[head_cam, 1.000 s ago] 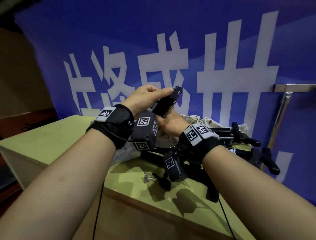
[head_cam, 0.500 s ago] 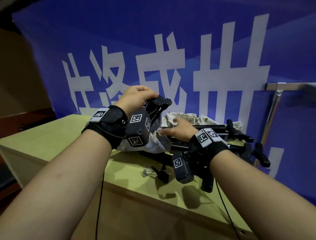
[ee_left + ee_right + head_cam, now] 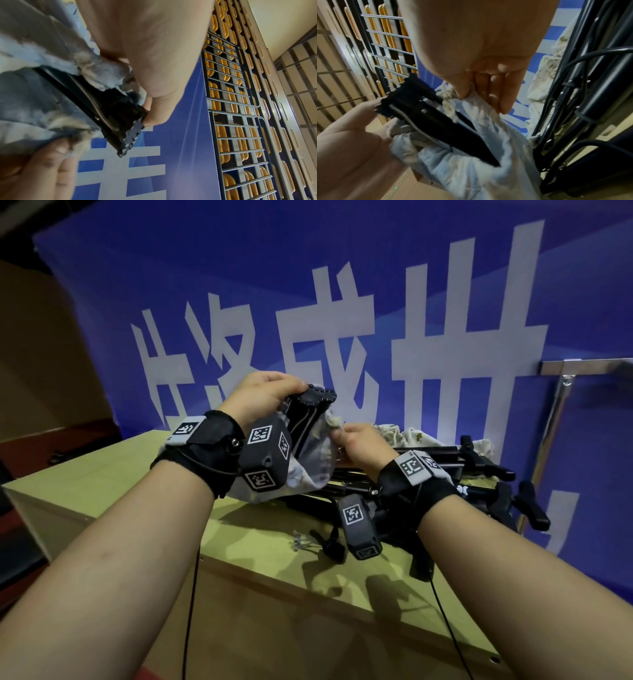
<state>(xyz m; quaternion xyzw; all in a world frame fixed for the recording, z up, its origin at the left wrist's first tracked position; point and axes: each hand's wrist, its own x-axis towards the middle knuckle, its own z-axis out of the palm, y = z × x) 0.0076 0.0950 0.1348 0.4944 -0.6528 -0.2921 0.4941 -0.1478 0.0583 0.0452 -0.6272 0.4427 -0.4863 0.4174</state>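
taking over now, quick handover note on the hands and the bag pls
Left hand grips the top end of the black folded tool, above the table.
Right hand pinches the rim of the cloth bag, holding its mouth open.
Done: the tool's lower part is inside the bag, its head sticks out.
Left: probably push it fully in, then close the bag.
Black stands lie behind on the table.

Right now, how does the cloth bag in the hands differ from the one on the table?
The held bag hangs above the table; the other bag lies crumpled on it. The held bag has a black tool in its mouth, gripped by the left hand, and the right hand pinches its rim; no hand touches the other bag. Both are pale cloth.
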